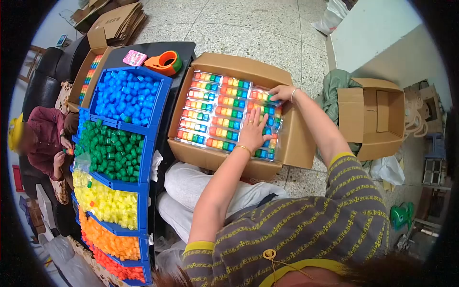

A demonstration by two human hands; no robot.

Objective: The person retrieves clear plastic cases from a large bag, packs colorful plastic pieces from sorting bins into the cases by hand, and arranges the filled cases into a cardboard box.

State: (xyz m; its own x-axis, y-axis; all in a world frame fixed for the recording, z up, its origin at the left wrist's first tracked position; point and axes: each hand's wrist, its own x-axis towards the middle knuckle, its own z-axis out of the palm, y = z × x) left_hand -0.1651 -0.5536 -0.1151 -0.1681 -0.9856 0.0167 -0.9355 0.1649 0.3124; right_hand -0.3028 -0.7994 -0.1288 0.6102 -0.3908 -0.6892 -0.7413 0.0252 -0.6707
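A cardboard box [224, 158] stands open before me, holding rows of clear-wrapped packs [227, 111] of small plastic pieces in rainbow order. My left hand [254, 131] lies over the packs at the box's near right part, fingers spread and touching the wrappers. At the far right corner, my right hand [283, 93] has its fingers closed around the end of a rainbow pack [259, 95], which sits slightly out of line with the others. Part of the right column is hidden under my hands.
Left of the box, blue trays [143, 165] hold loose blue, green, yellow, orange and red pieces. An orange tape dispenser [164, 62] and a pink packet [135, 58] lie behind them. A co-worker [45, 136] sits beyond. Another open carton [375, 119] stands on the right.
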